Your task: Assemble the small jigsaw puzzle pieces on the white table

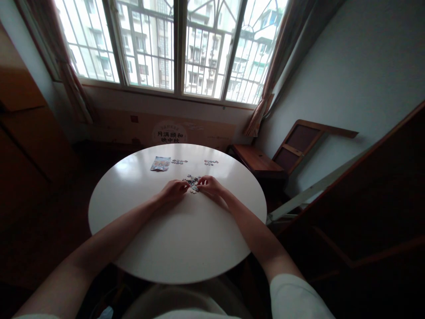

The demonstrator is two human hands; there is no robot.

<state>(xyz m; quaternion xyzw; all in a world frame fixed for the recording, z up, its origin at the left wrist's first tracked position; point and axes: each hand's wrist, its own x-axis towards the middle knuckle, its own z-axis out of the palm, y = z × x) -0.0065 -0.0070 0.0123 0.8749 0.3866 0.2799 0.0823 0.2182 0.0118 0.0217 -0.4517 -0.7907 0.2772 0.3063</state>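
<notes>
Just below the centre of the frame, a small heap of jigsaw pieces [193,180] lies between the two hands, a few loose pieces spread at its edges. Just beside it on the frame's left is the left hand [174,189], fingertips at the heap's near left edge; on the frame's right, the right hand [211,184] reaches its fingertips to the heap's right side. The hands are apart from each other, fingers bent inward; whether either pinches a piece is too small to tell. Above the heap in the frame, a left cluster of pieces [179,161] and a right cluster of pieces [211,162] sit in short rows, with a picture sheet [161,163] just left of the former. All rest on a round white table [175,243]. Farther out come a wooden chair [257,158] at right of centre, a printed panel [206,130] behind the table, and barred windows [149,53] along the top.
</notes>
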